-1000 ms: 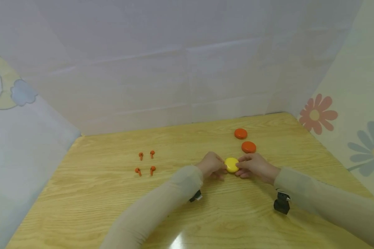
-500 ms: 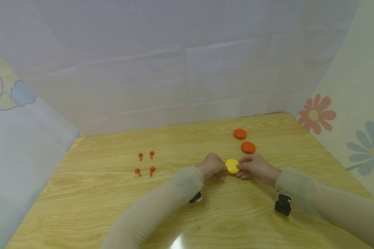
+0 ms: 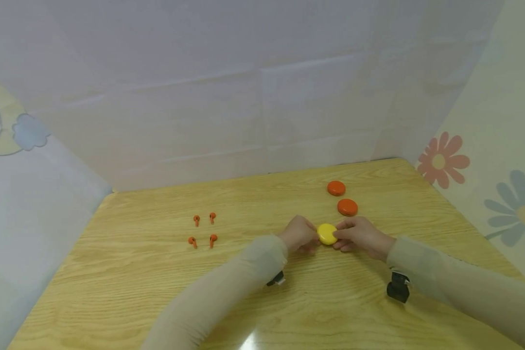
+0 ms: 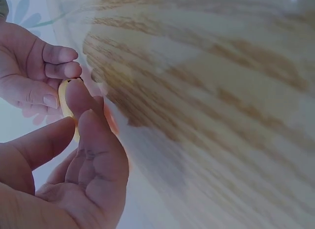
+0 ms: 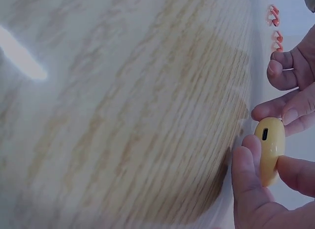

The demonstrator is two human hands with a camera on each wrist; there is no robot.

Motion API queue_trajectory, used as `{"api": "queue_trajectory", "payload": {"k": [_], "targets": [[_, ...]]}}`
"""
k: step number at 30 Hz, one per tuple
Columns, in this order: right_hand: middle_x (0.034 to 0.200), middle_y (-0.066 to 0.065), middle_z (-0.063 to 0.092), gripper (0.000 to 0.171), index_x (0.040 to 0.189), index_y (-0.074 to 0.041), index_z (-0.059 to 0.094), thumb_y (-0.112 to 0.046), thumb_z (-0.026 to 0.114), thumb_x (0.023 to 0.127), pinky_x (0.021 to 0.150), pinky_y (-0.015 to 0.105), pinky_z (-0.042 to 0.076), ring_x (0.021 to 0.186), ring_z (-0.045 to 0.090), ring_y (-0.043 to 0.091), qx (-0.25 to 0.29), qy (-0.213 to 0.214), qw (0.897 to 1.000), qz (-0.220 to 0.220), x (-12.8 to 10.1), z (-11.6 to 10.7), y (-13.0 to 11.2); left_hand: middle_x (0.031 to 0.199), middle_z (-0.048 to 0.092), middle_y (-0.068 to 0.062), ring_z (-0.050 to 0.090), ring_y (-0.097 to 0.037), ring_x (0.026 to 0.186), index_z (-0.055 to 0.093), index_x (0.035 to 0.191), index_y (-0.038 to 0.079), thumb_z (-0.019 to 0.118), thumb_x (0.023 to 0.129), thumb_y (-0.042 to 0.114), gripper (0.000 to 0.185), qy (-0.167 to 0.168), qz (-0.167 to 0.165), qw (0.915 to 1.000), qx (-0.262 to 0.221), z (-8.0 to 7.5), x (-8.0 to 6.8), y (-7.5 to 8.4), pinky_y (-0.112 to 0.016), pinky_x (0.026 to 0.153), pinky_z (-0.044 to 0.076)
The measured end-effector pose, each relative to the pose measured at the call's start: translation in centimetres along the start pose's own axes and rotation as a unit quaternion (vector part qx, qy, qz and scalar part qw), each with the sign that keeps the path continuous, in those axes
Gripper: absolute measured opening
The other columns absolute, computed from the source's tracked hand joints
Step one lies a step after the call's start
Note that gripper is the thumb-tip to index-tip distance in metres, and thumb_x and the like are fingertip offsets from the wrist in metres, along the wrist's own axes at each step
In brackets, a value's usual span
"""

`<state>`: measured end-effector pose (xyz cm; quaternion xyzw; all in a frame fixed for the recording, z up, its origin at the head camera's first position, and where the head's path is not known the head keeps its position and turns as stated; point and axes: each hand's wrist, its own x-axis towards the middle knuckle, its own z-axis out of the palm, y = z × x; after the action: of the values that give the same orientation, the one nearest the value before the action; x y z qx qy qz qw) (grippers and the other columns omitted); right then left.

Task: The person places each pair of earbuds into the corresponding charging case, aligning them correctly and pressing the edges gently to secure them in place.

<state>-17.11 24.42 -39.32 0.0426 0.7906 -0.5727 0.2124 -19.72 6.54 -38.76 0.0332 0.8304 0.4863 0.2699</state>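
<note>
Between my two hands is a round, glossy yellow earbud case (image 3: 327, 234), its lid looking closed. A dark charging port shows on its edge in the right wrist view, where the case (image 5: 271, 152) is tilted on its side. My right hand (image 3: 358, 234) pinches its right side between thumb and fingers. From the left, my left hand (image 3: 299, 234) holds the opposite edge with thumb and fingertips. Part of the case is hidden behind fingers in the left wrist view. Whether it touches the table I cannot tell.
Two round orange cases (image 3: 347, 207) lie just beyond my right hand on the wooden table (image 3: 157, 291). Several orange earbuds (image 3: 213, 238) are laid out in two rows to the left. Fabric walls (image 3: 262, 107) enclose the back and sides.
Both hands and the yellow case have shifted very slightly right and nearer. The hold on the case looks the same, and the orange cases and earbuds stay in place.
</note>
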Motion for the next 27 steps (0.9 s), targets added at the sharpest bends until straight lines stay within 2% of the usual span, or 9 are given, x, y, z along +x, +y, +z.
{"api": "queue_trajectory", "payload": {"k": [8,13,22,27], "targets": [[0.092,0.013,0.068,0.032,0.121,0.019,0.047,-0.003,0.054,0.098,0.069,0.030,0.056,0.075,0.068,0.016,-0.006,0.010,1.000,0.009,0.2,-0.2,0.1,0.079,0.072,-0.009,0.063,-0.020,0.053,0.070,0.106,-0.004,0.062,0.088,-0.003,0.020,-0.003,0.003,0.9994,0.033,0.1,0.5,0.1,-0.021,0.041,0.038],[0.092,0.012,0.069,0.034,0.123,0.021,0.047,-0.002,0.053,0.098,0.069,0.029,0.056,0.075,0.069,0.015,-0.008,0.010,1.000,0.007,0.4,-0.1,0.1,0.077,0.072,-0.011,0.057,-0.015,0.046,0.072,0.100,-0.004,0.062,0.087,-0.005,0.017,0.003,0.002,0.9996,0.027,0.1,0.7,0.2,-0.021,0.041,0.040],[0.090,0.013,0.067,0.031,0.119,0.020,0.047,-0.001,0.054,0.098,0.067,0.028,0.056,0.073,0.068,0.015,-0.012,0.020,1.000,0.010,0.8,0.0,-0.1,0.072,0.070,-0.013,0.056,-0.014,0.044,0.070,0.083,-0.004,0.063,0.085,-0.004,0.008,0.002,-0.003,0.9990,0.045,0.2,0.9,0.2,-0.021,0.040,0.039],[0.087,0.011,0.068,0.031,0.119,0.021,0.047,0.000,0.054,0.097,0.066,0.028,0.056,0.071,0.068,0.014,-0.015,0.023,1.000,0.014,1.0,0.1,0.0,0.071,0.069,-0.013,0.053,-0.013,0.043,0.068,0.080,-0.004,0.063,0.086,-0.004,0.007,-0.002,-0.010,0.9992,0.037,0.2,0.8,0.2,-0.022,0.040,0.039]]}}
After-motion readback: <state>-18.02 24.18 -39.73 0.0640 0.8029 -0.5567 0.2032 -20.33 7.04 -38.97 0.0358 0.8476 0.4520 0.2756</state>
